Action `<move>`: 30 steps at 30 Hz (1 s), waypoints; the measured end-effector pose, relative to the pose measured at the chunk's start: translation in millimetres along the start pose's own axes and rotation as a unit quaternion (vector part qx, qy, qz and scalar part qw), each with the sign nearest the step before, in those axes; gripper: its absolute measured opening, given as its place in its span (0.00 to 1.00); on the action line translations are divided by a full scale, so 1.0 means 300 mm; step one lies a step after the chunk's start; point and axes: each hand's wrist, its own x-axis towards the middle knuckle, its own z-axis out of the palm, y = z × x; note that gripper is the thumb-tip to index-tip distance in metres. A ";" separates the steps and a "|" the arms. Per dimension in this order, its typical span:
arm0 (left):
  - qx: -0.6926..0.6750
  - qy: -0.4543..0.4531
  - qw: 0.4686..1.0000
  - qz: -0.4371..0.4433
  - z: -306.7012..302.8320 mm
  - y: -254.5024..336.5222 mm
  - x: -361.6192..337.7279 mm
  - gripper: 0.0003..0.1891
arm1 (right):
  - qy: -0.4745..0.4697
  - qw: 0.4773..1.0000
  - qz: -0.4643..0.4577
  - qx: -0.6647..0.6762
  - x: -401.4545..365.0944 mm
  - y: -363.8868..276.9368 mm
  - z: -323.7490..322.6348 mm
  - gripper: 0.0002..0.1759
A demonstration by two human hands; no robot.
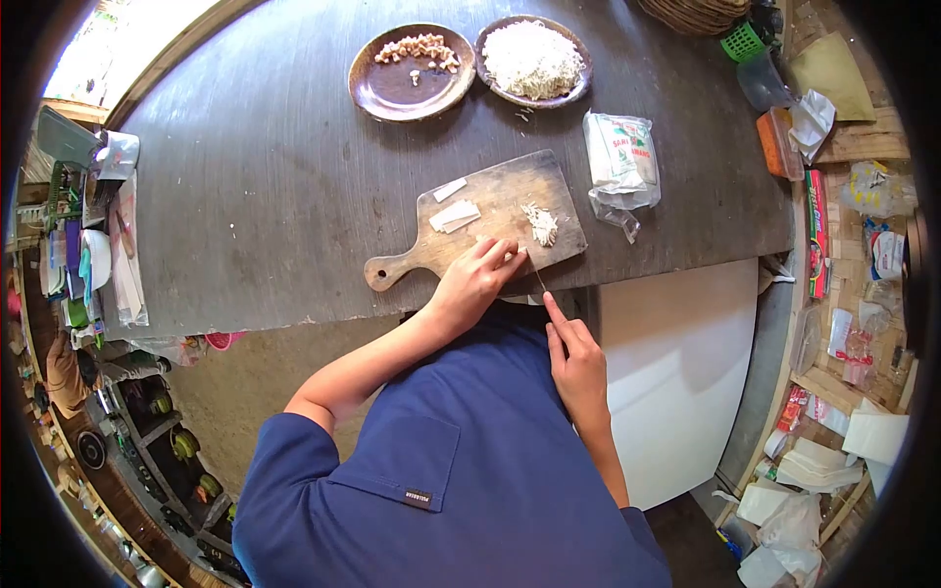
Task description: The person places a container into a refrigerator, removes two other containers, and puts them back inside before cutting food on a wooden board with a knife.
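A wooden cutting board [505,196] with a handle lies near the table's front edge. My left hand [475,279] presses with bent fingers on pale pieces at the board's front edge. My right hand [575,358] grips a knife [538,278], its forefinger stretched along the top, the thin blade beside my left fingertips. The knife's handle is hidden in my palm. On the board, flat white slices [455,216] lie at the left and a small heap of thin white strips [541,224] at the right.
Behind the board stand a brown plate with small brownish pieces [417,51] and a plate heaped with white strips [532,61]. A white plastic packet [622,157] lies to the board's right. Bags and boxes line the right side; utensils and containers stand at the left edge.
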 end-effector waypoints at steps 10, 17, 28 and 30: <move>0.038 0.007 0.999 0.014 0.008 0.000 -0.005 0.23 | 0.005 0.998 -0.033 0.046 0.088 0.021 0.053 0.30; 0.015 0.025 1.000 -0.006 0.024 0.002 -0.013 0.22 | -0.014 1.000 -0.008 0.015 0.011 -0.001 0.017 0.30; 0.033 0.021 0.999 0.006 0.012 0.001 -0.015 0.24 | -0.002 1.000 -0.024 0.017 0.046 0.004 0.043 0.30; 0.041 0.031 0.999 0.009 0.014 0.000 -0.014 0.24 | -0.004 1.000 -0.023 0.009 0.017 0.015 0.039 0.29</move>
